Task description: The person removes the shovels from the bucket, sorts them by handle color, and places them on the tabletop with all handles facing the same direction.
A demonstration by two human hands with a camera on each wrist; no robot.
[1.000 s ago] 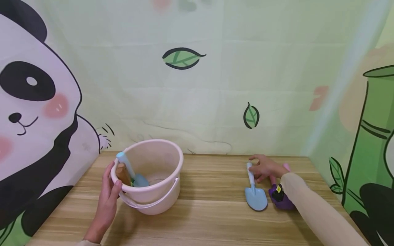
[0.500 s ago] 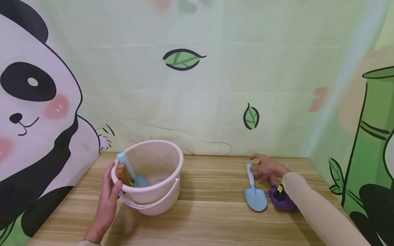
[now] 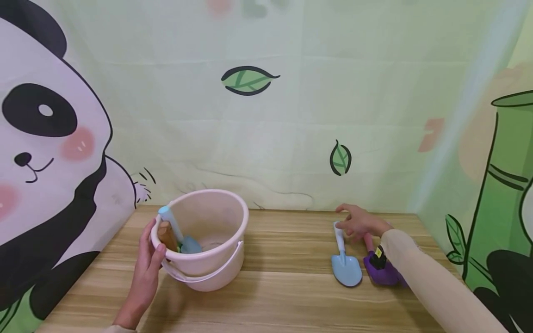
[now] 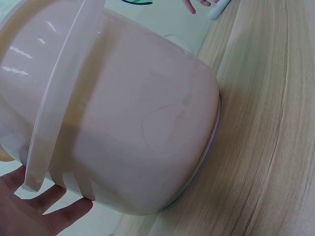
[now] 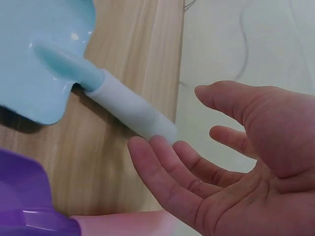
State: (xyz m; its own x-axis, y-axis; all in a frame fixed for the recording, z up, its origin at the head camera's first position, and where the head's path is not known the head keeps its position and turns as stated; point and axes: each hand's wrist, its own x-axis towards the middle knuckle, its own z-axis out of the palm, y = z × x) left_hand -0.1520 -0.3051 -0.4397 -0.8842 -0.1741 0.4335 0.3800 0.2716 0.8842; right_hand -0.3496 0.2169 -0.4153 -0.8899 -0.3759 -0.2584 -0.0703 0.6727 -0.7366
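Note:
My left hand (image 3: 143,268) rests against the left side of a pale pink bucket (image 3: 204,266), fingers and thumb extended along its outer wall by the rim. In the left wrist view, spread fingers touch the bucket (image 4: 142,108) below its rim. My right hand (image 3: 358,222) hovers at the handle end of a light blue toy shovel (image 3: 346,269), holding nothing. In the right wrist view, its fingers lie loosely bent near the whitish handle (image 5: 128,105); whether they touch it I cannot tell. A purple shovel (image 3: 381,273) with a pink handle lies beside it, partly behind the sleeve.
Inside the bucket lean a blue shovel (image 3: 190,245) and a brown object (image 3: 166,236), partly hidden by the rim. The bucket's handle (image 3: 208,273) hangs down in front. A printed cloth backdrop (image 3: 283,115) rises behind the wooden table (image 3: 287,300).
The right hand has risen slightly from beside the blue shovel's handle. The left hand, bucket and both loose shovels stay in place.

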